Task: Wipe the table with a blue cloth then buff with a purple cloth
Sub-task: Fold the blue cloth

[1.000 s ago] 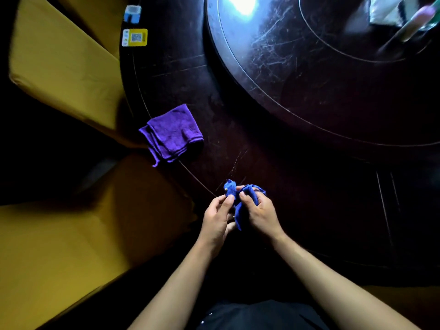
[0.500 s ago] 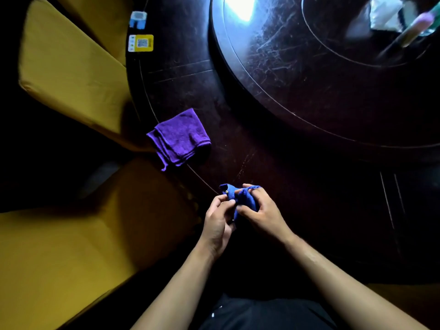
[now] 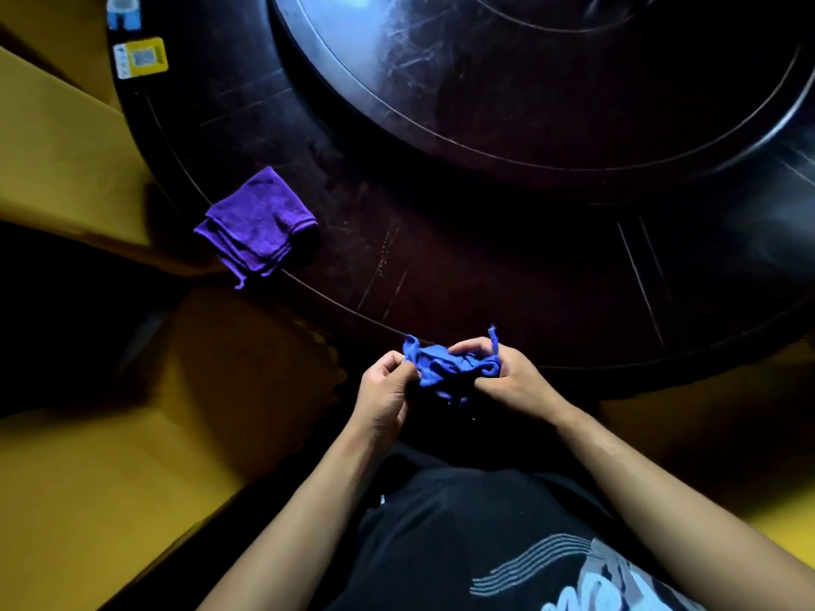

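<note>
Dark round counter (image 3: 441, 240) fills most of view, scratched surface w/ thin inlaid ring lines. Raised round turntable (image 3: 551, 81) sits on it at top centre-right, glare on its upper left. Yellow chairs (image 3: 66, 147) along the left side of counter, another yellow seat lower left. Person's dark shirt w/ pale graphic (image 3: 507, 544) at bottom, both bare forearms reaching fwd from it.

Purple cloth (image 3: 258, 222) lies folded on counter near its left rim, one corner tail past the edge, well apart from hands. Left hand (image 3: 383, 394) and right hand (image 3: 507, 381) are together at counter's near rim, above it. Blue cloth (image 3: 445, 366) is bunched up between them, off the surface; left fingers (image 3: 390, 361) pinch its left end, right fingers curl round its right end, loose corner sticks up by right thumb.

Yellow QR sticker (image 3: 141, 57) and small blue-white tag (image 3: 124, 11) on counter, far top left.
</note>
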A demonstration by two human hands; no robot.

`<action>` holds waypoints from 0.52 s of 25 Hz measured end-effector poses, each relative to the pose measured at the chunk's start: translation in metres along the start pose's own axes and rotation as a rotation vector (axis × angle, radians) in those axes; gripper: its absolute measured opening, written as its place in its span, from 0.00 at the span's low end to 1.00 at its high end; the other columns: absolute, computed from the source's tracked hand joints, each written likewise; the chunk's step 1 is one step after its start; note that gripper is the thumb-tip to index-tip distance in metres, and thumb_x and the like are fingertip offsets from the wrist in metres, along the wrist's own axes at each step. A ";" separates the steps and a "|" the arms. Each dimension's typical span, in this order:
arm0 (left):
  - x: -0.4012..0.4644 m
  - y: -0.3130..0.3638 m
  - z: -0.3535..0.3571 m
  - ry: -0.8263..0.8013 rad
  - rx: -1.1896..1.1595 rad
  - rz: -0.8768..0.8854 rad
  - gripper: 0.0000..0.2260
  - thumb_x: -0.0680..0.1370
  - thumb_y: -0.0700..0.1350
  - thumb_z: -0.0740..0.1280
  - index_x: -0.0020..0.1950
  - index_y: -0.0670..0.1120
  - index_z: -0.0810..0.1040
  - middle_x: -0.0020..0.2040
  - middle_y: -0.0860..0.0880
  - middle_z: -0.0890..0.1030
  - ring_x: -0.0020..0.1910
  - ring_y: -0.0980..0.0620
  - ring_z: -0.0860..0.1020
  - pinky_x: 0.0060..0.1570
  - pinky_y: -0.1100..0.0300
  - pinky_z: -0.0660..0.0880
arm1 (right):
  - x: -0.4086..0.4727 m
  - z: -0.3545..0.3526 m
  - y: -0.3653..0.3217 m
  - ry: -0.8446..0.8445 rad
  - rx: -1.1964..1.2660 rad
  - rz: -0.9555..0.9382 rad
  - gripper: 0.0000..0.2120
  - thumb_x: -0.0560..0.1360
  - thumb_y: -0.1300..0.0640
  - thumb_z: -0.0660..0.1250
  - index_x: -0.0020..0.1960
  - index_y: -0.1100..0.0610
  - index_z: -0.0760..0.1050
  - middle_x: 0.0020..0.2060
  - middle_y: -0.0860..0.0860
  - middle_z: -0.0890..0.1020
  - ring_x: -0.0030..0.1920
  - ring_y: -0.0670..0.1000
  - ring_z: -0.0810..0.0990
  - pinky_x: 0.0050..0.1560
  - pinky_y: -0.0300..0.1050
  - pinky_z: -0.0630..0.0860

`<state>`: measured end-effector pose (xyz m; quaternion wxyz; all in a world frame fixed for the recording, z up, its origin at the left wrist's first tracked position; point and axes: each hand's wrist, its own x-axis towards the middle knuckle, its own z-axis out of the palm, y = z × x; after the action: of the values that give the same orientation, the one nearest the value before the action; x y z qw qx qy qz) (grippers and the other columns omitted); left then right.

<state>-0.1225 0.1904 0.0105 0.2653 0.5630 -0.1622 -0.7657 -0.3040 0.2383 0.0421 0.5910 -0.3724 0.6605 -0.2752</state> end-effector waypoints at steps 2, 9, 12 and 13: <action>-0.013 -0.010 0.002 0.028 0.054 0.029 0.13 0.67 0.31 0.65 0.29 0.46 0.68 0.31 0.46 0.68 0.33 0.50 0.65 0.37 0.54 0.64 | -0.012 -0.010 0.014 -0.007 -0.009 -0.020 0.23 0.65 0.81 0.58 0.50 0.59 0.78 0.53 0.61 0.84 0.52 0.55 0.83 0.57 0.51 0.77; -0.031 -0.034 -0.004 0.116 0.483 0.258 0.12 0.72 0.35 0.63 0.32 0.49 0.68 0.28 0.52 0.67 0.27 0.55 0.62 0.24 0.62 0.59 | -0.037 -0.034 0.067 0.289 0.138 0.057 0.20 0.63 0.80 0.51 0.34 0.55 0.67 0.42 0.56 0.84 0.46 0.54 0.81 0.51 0.49 0.76; -0.032 -0.034 0.003 0.131 0.606 0.328 0.13 0.69 0.30 0.63 0.37 0.48 0.69 0.32 0.50 0.71 0.29 0.57 0.67 0.28 0.63 0.65 | -0.041 -0.032 0.071 0.304 0.313 0.069 0.21 0.65 0.81 0.50 0.33 0.55 0.67 0.40 0.57 0.83 0.41 0.51 0.81 0.46 0.45 0.78; -0.031 -0.035 0.005 0.149 0.592 0.315 0.14 0.68 0.28 0.63 0.40 0.47 0.71 0.36 0.48 0.75 0.32 0.56 0.71 0.32 0.62 0.68 | -0.041 -0.031 0.070 0.318 0.377 0.078 0.21 0.66 0.81 0.51 0.34 0.56 0.67 0.40 0.57 0.83 0.40 0.50 0.82 0.42 0.42 0.78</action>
<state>-0.1282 0.2366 0.0168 0.2165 0.6381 -0.4426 -0.5917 -0.3447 0.3090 0.0142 0.5489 -0.1819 0.6959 -0.4259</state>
